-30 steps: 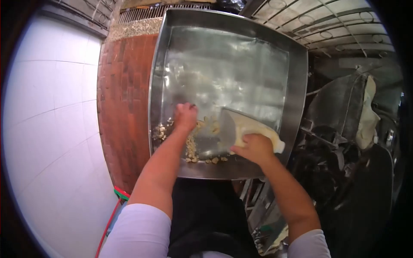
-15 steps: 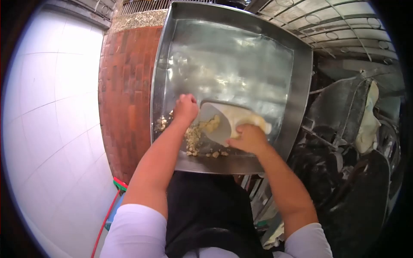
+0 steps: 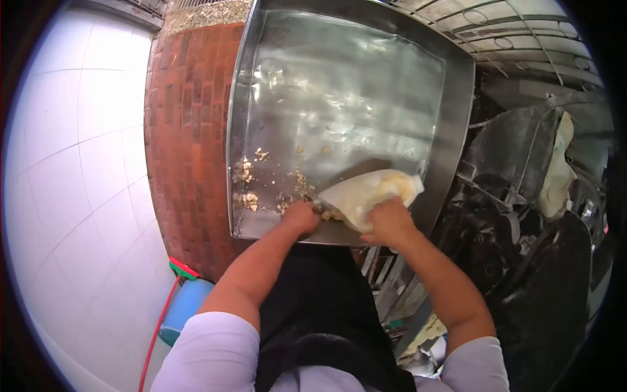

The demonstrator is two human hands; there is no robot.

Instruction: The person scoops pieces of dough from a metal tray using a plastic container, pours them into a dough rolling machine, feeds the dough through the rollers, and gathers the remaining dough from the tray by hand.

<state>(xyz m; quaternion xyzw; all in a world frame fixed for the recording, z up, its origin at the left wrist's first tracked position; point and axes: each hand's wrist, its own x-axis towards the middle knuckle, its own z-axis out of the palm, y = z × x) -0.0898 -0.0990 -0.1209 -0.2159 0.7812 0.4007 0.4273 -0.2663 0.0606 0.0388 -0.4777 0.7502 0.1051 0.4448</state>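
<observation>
My right hand [image 3: 390, 219] grips a whitish plastic scoop [image 3: 366, 193], which looks like a cut-open jug. The scoop is tilted mouth-down, its open edge low over the near part of a metal tray [image 3: 353, 78]. Close to that mouth, my left hand [image 3: 302, 217] is down at the tray floor with its fingers curled together; what they hold, if anything, is hidden. Pale yellow crumbly lumps [image 3: 332, 215] lie between the left hand and the scoop. More crumbs [image 3: 247, 200] are scattered along the tray's left side. The inside of the scoop is turned from view.
Left of the tray runs a red brick strip [image 3: 189, 130], then white floor tiles [image 3: 72, 170]. A red-handled squeegee [image 3: 183, 268] and a blue bucket [image 3: 186, 307] stand at lower left. Dark machinery [image 3: 522, 261] is close on the right, below a metal grille [image 3: 503, 39].
The scoop has tipped from showing its inside to mouth-down. My left hand has moved down and right, nearer the tray's front edge. Some crumbs at the front now lie differently.
</observation>
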